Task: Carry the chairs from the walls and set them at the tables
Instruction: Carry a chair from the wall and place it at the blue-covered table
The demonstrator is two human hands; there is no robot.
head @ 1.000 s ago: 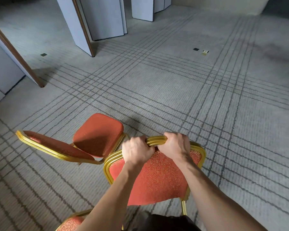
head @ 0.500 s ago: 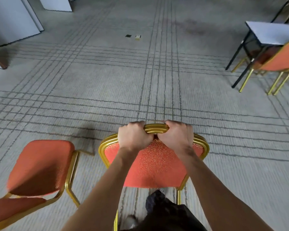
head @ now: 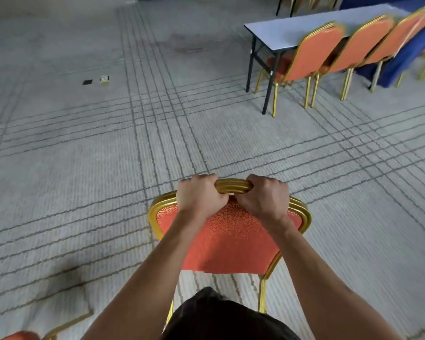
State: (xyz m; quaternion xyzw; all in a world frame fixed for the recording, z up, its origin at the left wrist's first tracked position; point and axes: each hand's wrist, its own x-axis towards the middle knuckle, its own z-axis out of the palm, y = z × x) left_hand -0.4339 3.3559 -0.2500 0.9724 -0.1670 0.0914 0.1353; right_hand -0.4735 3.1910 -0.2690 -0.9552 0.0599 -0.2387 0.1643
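At seven o'clock, in the bottom corner, a bit of another chair (head: 22, 336) shows, with an orange seat and a gold leg, well apart from the one in hand. Up at ten o'clock a dark floor plate (head: 87, 82) and a pale plate (head: 104, 79) sit in the grey lined carpet (head: 84, 168). They look flat, but the legs are best steered wide of them.

At the centre, the left hand (head: 200, 198) has its fingers curled over the gold top rail of the carried chair (head: 228, 239), gripping just left of the crest. The right hand (head: 265, 200) grips the same rail just right of the crest, with a short stretch of bare rail between the two fists. The chair's back faces the person and hides the seat. I cannot tell whether the legs are off the carpet.

At one o'clock stands the table (head: 280, 33), well apart from the carried chair, with matching chairs (head: 314, 52) in a row along its near side and a blue cloth (head: 402, 60) at two o'clock.

The step in hand looks like the carry across open floor. To do it well, hold both grips firm and lift enough that the legs clear the carpet. Lean the back slightly toward the body and head for one o'clock. Choose an unfilled place at the table before setting all four legs down together
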